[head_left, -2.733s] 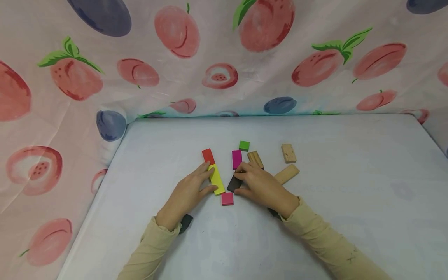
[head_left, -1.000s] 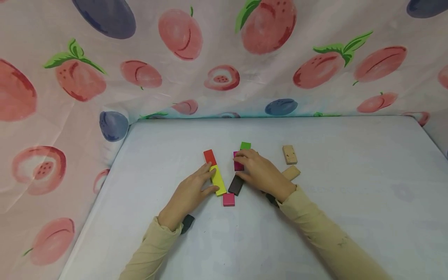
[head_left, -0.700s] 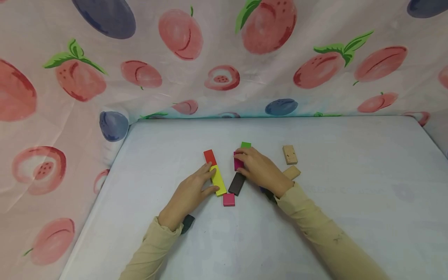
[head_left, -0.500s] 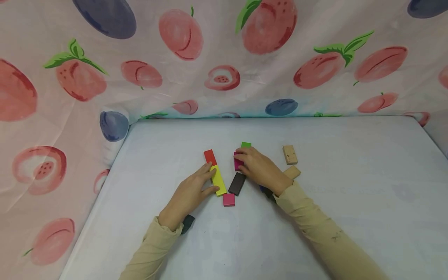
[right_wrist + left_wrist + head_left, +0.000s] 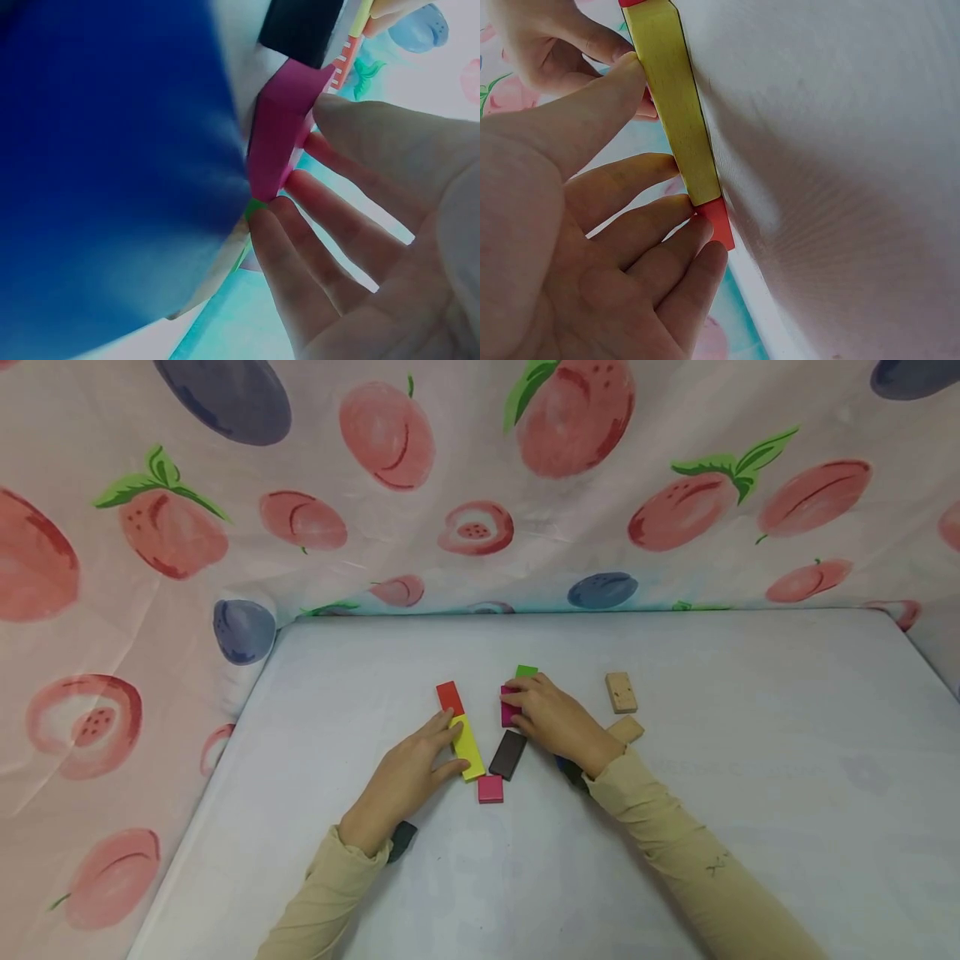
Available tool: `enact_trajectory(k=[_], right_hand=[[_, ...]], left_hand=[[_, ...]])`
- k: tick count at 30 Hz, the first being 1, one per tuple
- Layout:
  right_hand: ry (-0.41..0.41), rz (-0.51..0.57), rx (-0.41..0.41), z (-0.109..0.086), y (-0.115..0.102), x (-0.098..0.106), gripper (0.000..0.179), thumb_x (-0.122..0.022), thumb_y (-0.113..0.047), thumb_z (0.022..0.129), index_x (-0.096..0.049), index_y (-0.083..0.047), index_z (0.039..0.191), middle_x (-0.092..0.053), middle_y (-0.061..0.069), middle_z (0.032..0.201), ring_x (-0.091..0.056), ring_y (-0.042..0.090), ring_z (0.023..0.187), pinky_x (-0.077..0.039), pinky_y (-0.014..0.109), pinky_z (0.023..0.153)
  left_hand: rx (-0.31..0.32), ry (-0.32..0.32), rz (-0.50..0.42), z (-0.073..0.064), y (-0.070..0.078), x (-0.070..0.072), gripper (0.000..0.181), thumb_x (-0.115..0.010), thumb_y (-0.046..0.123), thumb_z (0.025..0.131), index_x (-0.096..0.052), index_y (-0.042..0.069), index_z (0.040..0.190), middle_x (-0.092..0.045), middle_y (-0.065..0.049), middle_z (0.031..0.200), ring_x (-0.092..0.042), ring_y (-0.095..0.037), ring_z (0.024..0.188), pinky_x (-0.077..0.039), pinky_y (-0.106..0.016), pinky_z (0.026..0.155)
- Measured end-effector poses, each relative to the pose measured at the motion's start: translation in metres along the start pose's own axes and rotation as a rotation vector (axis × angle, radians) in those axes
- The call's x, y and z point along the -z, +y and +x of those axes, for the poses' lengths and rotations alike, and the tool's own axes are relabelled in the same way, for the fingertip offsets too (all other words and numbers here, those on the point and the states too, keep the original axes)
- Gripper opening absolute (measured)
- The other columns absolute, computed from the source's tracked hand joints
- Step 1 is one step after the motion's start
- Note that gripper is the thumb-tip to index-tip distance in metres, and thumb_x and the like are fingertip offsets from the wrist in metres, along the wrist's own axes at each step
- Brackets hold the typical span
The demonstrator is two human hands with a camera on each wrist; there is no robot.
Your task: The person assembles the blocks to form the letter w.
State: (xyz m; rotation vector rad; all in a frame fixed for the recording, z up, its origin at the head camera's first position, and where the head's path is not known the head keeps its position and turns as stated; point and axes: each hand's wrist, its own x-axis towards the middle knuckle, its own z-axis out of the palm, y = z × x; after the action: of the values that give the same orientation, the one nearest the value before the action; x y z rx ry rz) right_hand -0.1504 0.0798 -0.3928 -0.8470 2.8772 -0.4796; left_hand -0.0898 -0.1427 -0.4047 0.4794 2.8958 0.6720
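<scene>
My left hand (image 5: 405,772) touches the yellow block (image 5: 468,752) with spread fingers and thumb; in the left wrist view, its outer fingertips reach the red block (image 5: 716,223) at the yellow block's far end. My right hand (image 5: 562,720) holds the magenta block (image 5: 279,139) with thumb and fingertips, its last fingers close to the green block (image 5: 527,671). A dark block (image 5: 507,754) lies tilted just nearer than the magenta one, and a pink square block (image 5: 491,789) sits at the near end between the yellow and dark blocks.
Two pale wooden blocks lie right of my right hand: an upright-lying one (image 5: 621,692) and a slanted one (image 5: 626,728), partly hidden by the hand. Something blue (image 5: 112,165) fills the right wrist view's left side, blurred. A fruit-printed cloth (image 5: 480,485) hangs behind the white table (image 5: 750,735).
My right hand has let go of the dark block and moved away from me to the magenta block, covering the striped brown wooden block. My left hand has stayed on the yellow block.
</scene>
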Motion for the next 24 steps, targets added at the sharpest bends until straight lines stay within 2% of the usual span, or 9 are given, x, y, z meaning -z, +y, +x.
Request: enact_trajectory(k=[14,24], right_hand=[[0.025,0.027,-0.047,-0.005,-0.001,0.001,0.036,-0.07,-0.014,0.093,-0.067,0.001,0.125,-0.057,0.018,0.135,-0.049,0.032,0.124,-0.049,0.041,0.106],[0.034,0.013,-0.066,-0.01,-0.002,0.004,0.035,-0.073,-0.016,0.092,-0.069,0.001,0.122,-0.059,0.017,0.129,-0.051,0.03,0.118,-0.052,0.039,0.1]], left_hand=[[-0.005,0.0,0.0,0.001,-0.001,-0.001,0.061,-0.078,0.029,0.086,-0.058,0.007,0.139,-0.042,-0.009,0.156,-0.04,-0.026,0.144,-0.043,-0.043,0.11],[-0.004,-0.001,0.002,0.001,-0.001,-0.001,0.061,-0.078,0.029,0.086,-0.058,0.007,0.139,-0.042,-0.01,0.155,-0.04,-0.026,0.144,-0.043,-0.043,0.11]])
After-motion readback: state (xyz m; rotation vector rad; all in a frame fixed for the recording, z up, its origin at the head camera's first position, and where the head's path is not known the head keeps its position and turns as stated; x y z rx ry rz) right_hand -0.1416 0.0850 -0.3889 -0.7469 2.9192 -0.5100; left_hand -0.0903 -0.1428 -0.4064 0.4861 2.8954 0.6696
